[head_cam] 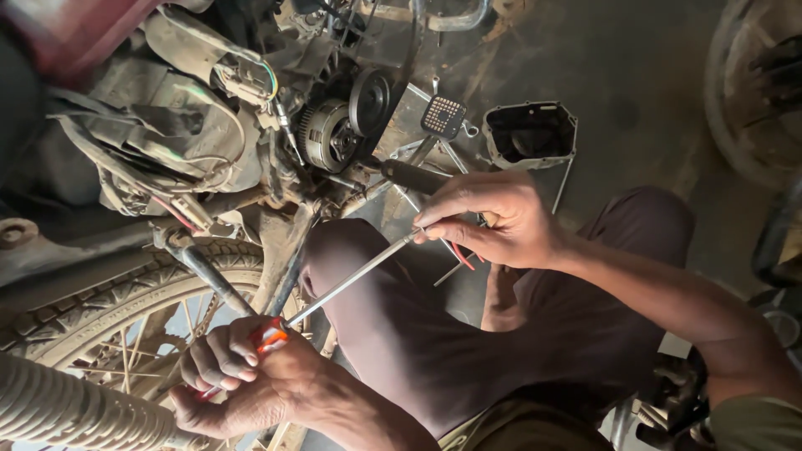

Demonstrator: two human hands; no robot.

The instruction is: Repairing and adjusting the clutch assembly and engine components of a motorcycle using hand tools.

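Red-handled screwdriver [334, 292] spans both hands: left hand [242, 376] fisted on handle, right hand [493, 221] pinching shaft tip.

The left hand [242, 376] grips the red handle of a long screwdriver [351, 280], whose metal shaft runs up to the right hand [493, 221], which pinches its tip beside the motorcycle engine [334, 134]. A spoked wheel [125, 317] sits below.
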